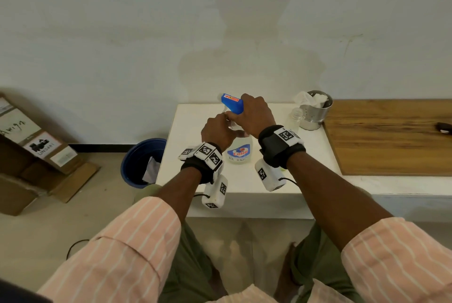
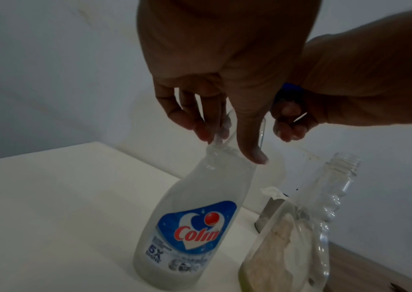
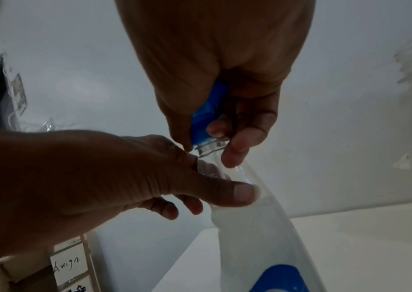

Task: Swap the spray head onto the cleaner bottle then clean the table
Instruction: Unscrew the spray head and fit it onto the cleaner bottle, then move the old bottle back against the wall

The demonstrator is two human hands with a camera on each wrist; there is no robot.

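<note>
Here, at the far left of the head view, cardboard boxes point(image 1: 36, 146) are stacked on the floor, and a blue bin point(image 1: 140, 162) is seen just beside the white counter point(image 1: 195, 117). On that counter the cleaner bottle point(image 1: 238, 153) is stood upright, its Colin label turned toward the person.

The bottle's neck is pinched by the left hand point(image 1: 220, 131): in the right wrist view its thumb is pressed flat on the shoulder of the bottle and the fingers point(image 3: 167, 210) are curled round the far side. Directly above, the blue spray head point(image 1: 232, 103) is clasped by the right hand point(image 1: 255, 117), whose fingers are wrapped about the collar where it meets the threaded mouth. Whether the collar is already engaged on the thread cannot be told.

The bottle is judged to be light, thin-walled plastic, partly filled with pale liquid, so it would be expected to dent and to tip if squeezed low down; the stiff neck is the better place to be held, and the ribbed collar the part to be turned. The smooth shoulder is probably slippery if wet.

Further right, an uncapped clear bottle point(image 1: 296, 117) is stood touching a steel cup point(image 1: 315, 114) stuffed with white tissue, and a wooden board point(image 1: 391, 136) is laid beyond.
</note>
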